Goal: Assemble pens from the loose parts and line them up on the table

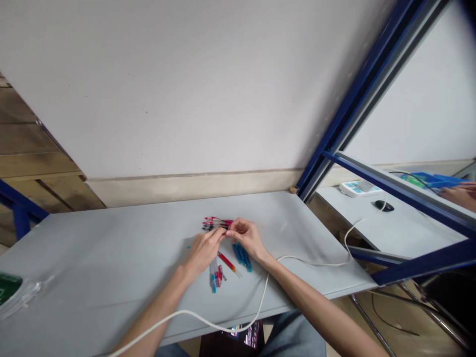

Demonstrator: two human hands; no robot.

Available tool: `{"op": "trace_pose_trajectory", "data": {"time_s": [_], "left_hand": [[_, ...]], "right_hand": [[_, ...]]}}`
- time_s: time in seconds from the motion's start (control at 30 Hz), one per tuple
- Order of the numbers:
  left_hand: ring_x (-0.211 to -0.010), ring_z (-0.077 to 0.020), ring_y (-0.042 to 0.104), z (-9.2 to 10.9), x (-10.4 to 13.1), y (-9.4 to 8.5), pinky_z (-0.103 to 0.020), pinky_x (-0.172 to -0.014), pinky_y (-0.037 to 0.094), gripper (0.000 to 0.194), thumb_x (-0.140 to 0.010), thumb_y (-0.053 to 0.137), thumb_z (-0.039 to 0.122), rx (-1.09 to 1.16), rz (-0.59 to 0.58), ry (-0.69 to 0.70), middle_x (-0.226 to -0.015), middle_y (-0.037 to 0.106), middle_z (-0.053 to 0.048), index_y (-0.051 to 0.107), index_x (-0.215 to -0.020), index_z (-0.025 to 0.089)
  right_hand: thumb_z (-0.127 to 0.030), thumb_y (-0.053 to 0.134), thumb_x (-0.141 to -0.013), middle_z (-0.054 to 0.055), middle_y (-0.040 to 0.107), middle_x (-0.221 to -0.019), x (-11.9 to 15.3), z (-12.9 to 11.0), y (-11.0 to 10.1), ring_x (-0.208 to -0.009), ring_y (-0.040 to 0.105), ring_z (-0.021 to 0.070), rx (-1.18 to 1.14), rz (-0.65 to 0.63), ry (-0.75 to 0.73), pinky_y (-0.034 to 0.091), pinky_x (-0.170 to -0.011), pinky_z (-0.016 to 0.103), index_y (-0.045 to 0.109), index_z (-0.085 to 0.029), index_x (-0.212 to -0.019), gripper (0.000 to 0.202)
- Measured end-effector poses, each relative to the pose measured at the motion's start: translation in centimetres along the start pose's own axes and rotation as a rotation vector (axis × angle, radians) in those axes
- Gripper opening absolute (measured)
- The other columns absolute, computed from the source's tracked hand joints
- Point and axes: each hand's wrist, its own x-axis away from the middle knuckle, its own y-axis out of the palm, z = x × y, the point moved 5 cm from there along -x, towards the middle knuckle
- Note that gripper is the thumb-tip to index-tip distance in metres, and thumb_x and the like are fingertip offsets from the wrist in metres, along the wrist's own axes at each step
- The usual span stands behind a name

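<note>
My left hand (205, 248) and my right hand (247, 237) meet over the middle of the grey table (122, 258), fingertips pinched together on something too small to make out. Just behind them lie pens with red and black parts (215, 221). Several blue pen parts (242, 257) rest under and beside my right hand. In front of my fingers is a red refill (227, 262) with a yellowish end. Closer to me lie clear, pink and blue small pieces (218, 275).
A white cable (186, 312) crosses the table front and passes under my right forearm. A clear plastic bag (22, 297) lies at the left edge. Beyond the blue frame (401, 191), a second table holds a black mouse (384, 206), a power strip and another person's hand (461, 195).
</note>
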Motion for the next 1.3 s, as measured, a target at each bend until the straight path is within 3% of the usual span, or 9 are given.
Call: {"op": "trace_pose_trajectory", "data": {"time_s": [0.2, 0.4, 0.67, 0.83, 0.9, 0.97, 1.1, 1.2, 1.3], "left_hand": [[-0.086, -0.0176, 0.068, 0.4, 0.0, -0.1, -0.026, -0.073, 0.046, 0.018, -0.104, 0.043, 0.025, -0.013, 0.002, 0.036, -0.1, 0.07, -0.002, 0.061, -0.107, 0.023], [-0.082, -0.0172, 0.067, 0.7, 0.1, -0.1, -0.025, -0.07, 0.045, 0.021, -0.104, 0.043, 0.028, -0.067, -0.017, 0.054, -0.096, 0.07, -0.002, 0.063, -0.101, 0.022], [-0.071, -0.0192, 0.07, 0.4, 0.0, 0.2, -0.026, -0.062, 0.041, 0.032, -0.107, 0.034, 0.036, -0.162, -0.06, -0.006, -0.081, 0.074, -0.004, 0.064, -0.11, 0.023], [-0.073, -0.0184, 0.07, 0.2, 0.1, 0.4, -0.025, -0.065, 0.041, 0.032, -0.108, 0.033, 0.034, -0.16, -0.078, -0.017, -0.081, 0.073, -0.002, 0.06, -0.121, 0.026], [-0.074, -0.0177, 0.069, 0.0, 0.1, 0.5, -0.024, -0.066, 0.039, 0.03, -0.107, 0.034, 0.032, -0.15, -0.088, -0.019, -0.083, 0.073, -0.002, 0.061, -0.118, 0.027], [-0.073, -0.0175, 0.068, -0.1, 0.0, 0.7, -0.025, -0.065, 0.037, 0.029, -0.107, 0.034, 0.029, -0.149, -0.102, -0.014, -0.083, 0.072, -0.002, 0.062, -0.11, 0.026], [-0.071, -0.018, 0.066, -0.1, -0.1, 0.8, -0.027, -0.062, 0.032, 0.026, -0.106, 0.033, 0.027, -0.164, -0.112, -0.011, -0.083, 0.07, -0.001, 0.057, -0.1, 0.024], [-0.071, -0.0185, 0.065, 0.1, -0.2, 0.8, -0.028, -0.062, 0.031, 0.024, -0.106, 0.032, 0.027, -0.158, -0.123, -0.016, -0.082, 0.069, -0.001, 0.054, -0.099, 0.024], [-0.072, -0.0185, 0.065, 0.1, -0.2, 0.5, -0.029, -0.063, 0.031, 0.023, -0.106, 0.031, 0.027, -0.153, -0.119, -0.032, -0.083, 0.068, -0.001, 0.052, -0.098, 0.024]], "right_hand": [[-0.054, 0.069, -0.088, 0.003, 0.066, -0.071, 0.5, -1.5, 0.3, -0.067, 0.057, 0.0164, 0.309, -0.033, -0.201, 0.044, -0.064, 0.026, 0.069, -0.017, -0.076, 0.039], [-0.056, 0.055, -0.097, 0.002, 0.059, -0.062, 0.9, -2.1, 0.5, -0.06, 0.051, 0.0156, 0.444, -0.126, -0.333, 0.04, -0.064, 0.027, 0.063, -0.017, -0.065, 0.051], [-0.05, 0.042, -0.104, 0.002, 0.062, -0.065, 0.7, -2.2, 0.3, -0.062, 0.054, 0.0157, 0.517, -0.121, -0.303, 0.042, -0.068, 0.027, 0.062, -0.018, -0.067, 0.053], [-0.047, 0.043, -0.104, 0.003, 0.066, -0.07, 0.8, -3.5, -2.8, -0.066, 0.059, 0.0166, 0.493, 0.036, -0.179, 0.046, -0.065, 0.027, 0.067, -0.017, -0.075, 0.048], [-0.045, 0.051, -0.101, 0.005, 0.07, -0.082, 1.7, -3.9, -4.0, -0.075, 0.063, 0.0183, 0.539, -0.006, -0.154, 0.048, -0.069, 0.029, 0.07, -0.018, -0.086, 0.036], [-0.042, 0.06, -0.097, 0.007, 0.07, -0.108, 3.1, -4.1, -4.6, -0.098, 0.065, 0.0225, 0.573, -0.158, -0.16, 0.05, -0.085, 0.033, 0.07, -0.021, -0.106, 0.025], [-0.041, 0.078, -0.083, 0.01, 0.053, -0.142, 6.1, -3.4, -4.9, -0.13, 0.051, 0.0295, 0.618, -0.422, -0.056, 0.041, -0.111, 0.046, 0.05, -0.03, -0.144, 0.068], [-0.036, 0.083, -0.078, 0.01, 0.045, -0.151, 7.0, -2.7, -4.8, -0.138, 0.043, 0.0306, 0.655, -0.445, -0.003, 0.034, -0.117, 0.048, 0.039, -0.031, -0.152, 0.086], [-0.028, 0.083, -0.078, 0.01, 0.047, -0.15, 7.1, -2.4, -4.5, -0.138, 0.043, 0.0295, 0.692, -0.439, -0.002, 0.035, -0.117, 0.047, 0.041, -0.03, -0.151, 0.084]]}}
